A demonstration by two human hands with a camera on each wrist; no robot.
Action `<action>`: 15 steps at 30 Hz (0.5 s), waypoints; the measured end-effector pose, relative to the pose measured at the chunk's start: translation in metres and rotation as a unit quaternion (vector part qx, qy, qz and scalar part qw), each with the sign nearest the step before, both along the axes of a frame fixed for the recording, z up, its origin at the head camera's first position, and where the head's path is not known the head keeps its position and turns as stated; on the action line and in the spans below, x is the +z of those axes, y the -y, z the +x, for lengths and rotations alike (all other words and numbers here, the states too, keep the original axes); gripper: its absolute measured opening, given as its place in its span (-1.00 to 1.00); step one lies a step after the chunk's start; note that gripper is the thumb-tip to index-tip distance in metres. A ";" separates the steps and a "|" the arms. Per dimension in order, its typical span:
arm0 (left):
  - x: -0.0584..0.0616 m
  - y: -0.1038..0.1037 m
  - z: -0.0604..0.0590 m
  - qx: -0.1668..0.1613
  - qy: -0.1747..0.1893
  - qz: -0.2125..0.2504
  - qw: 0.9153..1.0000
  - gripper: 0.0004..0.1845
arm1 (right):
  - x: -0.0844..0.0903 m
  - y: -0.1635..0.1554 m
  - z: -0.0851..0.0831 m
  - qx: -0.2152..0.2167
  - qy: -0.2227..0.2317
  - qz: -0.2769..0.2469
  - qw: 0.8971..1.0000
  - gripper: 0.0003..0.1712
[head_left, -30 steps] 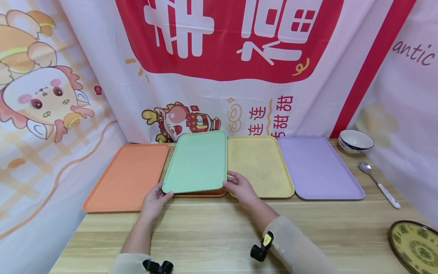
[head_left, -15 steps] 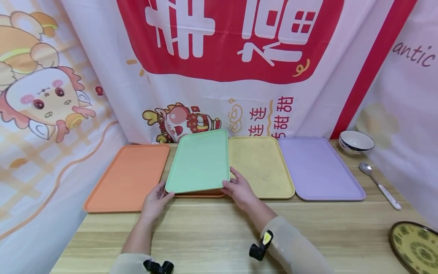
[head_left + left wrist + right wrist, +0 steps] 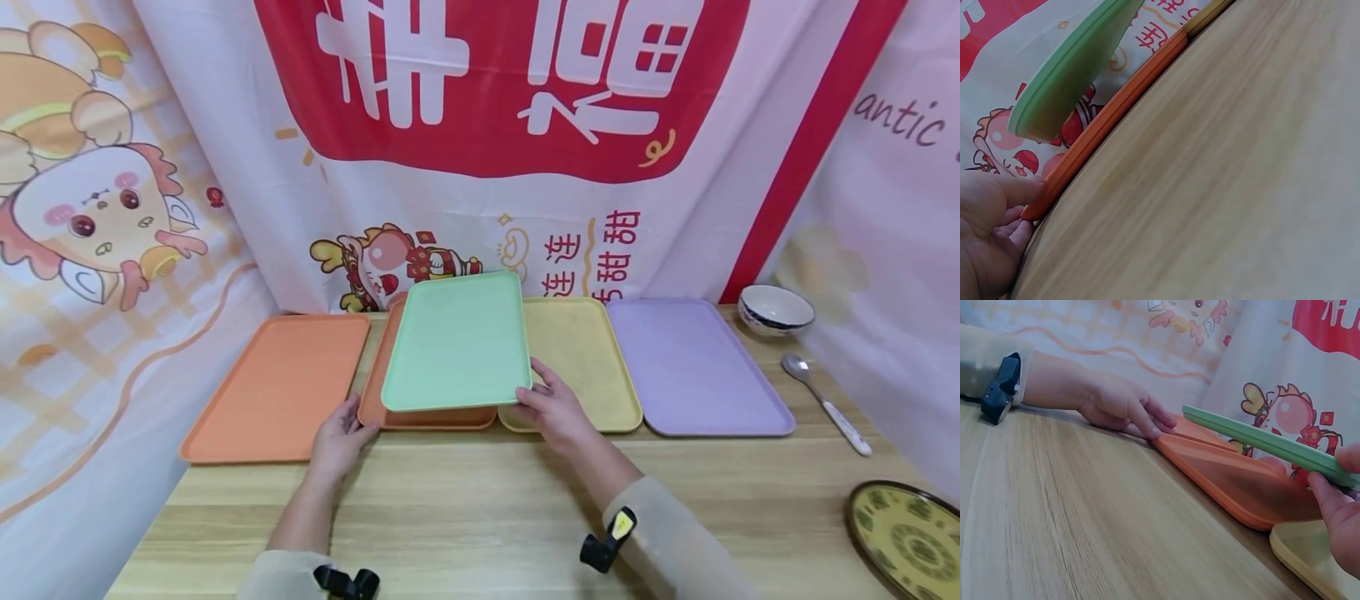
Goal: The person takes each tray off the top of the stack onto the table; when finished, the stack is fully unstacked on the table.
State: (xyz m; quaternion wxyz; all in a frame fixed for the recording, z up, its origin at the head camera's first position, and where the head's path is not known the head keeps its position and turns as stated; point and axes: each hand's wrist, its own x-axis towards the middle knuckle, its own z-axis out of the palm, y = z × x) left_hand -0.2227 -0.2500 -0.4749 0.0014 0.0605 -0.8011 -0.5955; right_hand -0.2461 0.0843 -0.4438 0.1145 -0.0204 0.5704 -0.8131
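A green tray (image 3: pixel 457 342) is lifted and tilted above a dark orange tray (image 3: pixel 420 417) that lies on the wooden table (image 3: pixel 465 508). My right hand (image 3: pixel 551 408) pinches the green tray's near right corner, thumb on top and fingers under it. In the right wrist view the green tray (image 3: pixel 1260 440) hangs over the dark orange tray (image 3: pixel 1235 481). My left hand (image 3: pixel 337 433) rests with nearly straight fingers against the dark orange tray's near left corner. The left wrist view shows that hand (image 3: pixel 985 231) at the tray's rim (image 3: pixel 1116 106), with the green tray (image 3: pixel 1066 75) above it.
A lighter orange tray (image 3: pixel 277 383) lies at the left, with a yellow tray (image 3: pixel 588 358) and a purple tray (image 3: pixel 693 367) to the right. A bowl (image 3: pixel 776 308), a spoon (image 3: pixel 825 404) and a patterned plate (image 3: pixel 907 537) are at the far right. Printed cloth hangs behind.
The green tray has risen and shifted right in my right hand, uncovering the dark orange tray. My left hand let go of the green tray and now touches the dark orange tray's corner.
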 end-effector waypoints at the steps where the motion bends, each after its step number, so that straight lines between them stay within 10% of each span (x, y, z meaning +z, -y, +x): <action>1: 0.001 0.000 0.000 0.000 0.001 -0.003 1.000 -0.24 | 0.001 -0.004 0.001 0.001 0.000 -0.001 1.000 -0.19; 15: 0.000 -0.002 0.000 0.007 -0.013 0.004 1.000 -0.27 | 0.009 -0.086 0.018 -0.014 -0.023 -0.002 1.000 -0.17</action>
